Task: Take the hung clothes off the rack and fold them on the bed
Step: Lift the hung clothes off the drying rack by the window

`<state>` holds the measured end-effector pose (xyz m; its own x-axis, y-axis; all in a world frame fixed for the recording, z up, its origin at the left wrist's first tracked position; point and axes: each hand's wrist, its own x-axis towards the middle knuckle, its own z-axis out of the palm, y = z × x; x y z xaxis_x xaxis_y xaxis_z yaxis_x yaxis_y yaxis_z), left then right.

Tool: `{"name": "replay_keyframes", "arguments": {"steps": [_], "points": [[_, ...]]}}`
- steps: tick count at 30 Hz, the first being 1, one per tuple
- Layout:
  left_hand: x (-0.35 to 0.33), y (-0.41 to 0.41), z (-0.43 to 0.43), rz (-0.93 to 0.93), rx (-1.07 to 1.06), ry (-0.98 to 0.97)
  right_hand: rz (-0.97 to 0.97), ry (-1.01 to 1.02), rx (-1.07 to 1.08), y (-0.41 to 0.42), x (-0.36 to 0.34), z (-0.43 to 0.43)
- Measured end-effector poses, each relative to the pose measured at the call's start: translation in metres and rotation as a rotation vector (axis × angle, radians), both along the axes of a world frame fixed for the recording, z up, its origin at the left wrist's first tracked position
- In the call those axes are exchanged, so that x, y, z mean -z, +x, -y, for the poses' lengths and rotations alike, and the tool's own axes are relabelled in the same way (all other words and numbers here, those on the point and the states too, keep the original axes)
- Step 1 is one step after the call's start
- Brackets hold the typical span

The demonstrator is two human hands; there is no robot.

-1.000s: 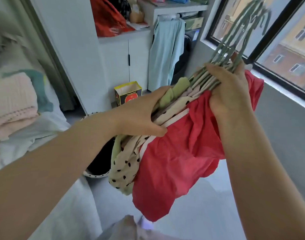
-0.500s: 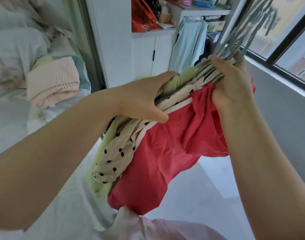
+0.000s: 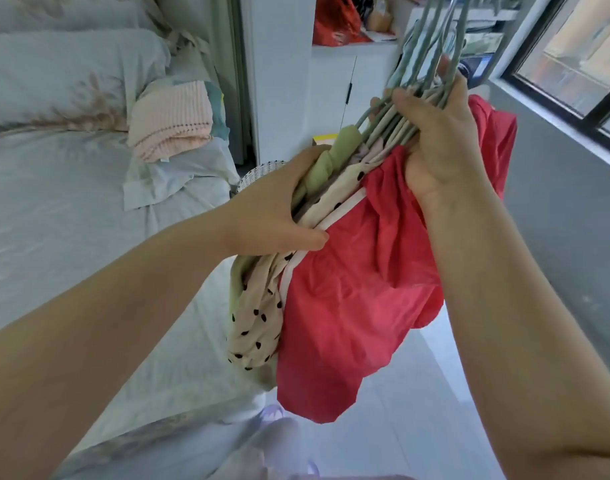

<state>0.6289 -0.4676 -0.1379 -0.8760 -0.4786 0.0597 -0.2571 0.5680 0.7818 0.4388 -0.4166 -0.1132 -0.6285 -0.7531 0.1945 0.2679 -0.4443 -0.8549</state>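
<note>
I hold a bundle of clothes on several grey-green hangers (image 3: 431, 60) above the bed's edge. A red garment (image 3: 359, 299) hangs in front, a cream one with black dots (image 3: 258, 323) behind it, and a light green one (image 3: 334, 150) at the back. My right hand (image 3: 442, 143) grips the hanger necks at the top of the bundle. My left hand (image 3: 275, 213) clasps the left shoulders of the clothes. The bed (image 3: 54, 237) with its pale sheet lies at left, with folded clothes, a pink knit (image 3: 172, 119) on top, near the pillows.
A white cabinet (image 3: 334, 98) with a red bag (image 3: 334, 22) on it stands behind the bundle. A woven basket (image 3: 258, 171) sits between bed and cabinet. A window (image 3: 573, 53) runs along the right wall. Pale floor tiles (image 3: 417, 427) lie below.
The view has swung left, so the bed now fills the left side. The bundle has come over the bed's edge, with both hands holding it as before.
</note>
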Motion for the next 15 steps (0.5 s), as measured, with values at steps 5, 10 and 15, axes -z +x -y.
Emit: {"name": "replay_keyframes", "arguments": {"steps": [5,10,15], "points": [[0.001,0.035,-0.009,-0.042,-0.023,0.095,-0.013,0.025,-0.046,0.035,0.000,-0.002],[0.000,0.090,0.019,-0.043,-0.057,0.146,-0.002,0.027,-0.101,0.089,0.000,0.032],[0.006,0.168,0.083,-0.045,-0.085,0.216,-0.009,0.098,-0.139,0.163,0.009,0.105]]}}
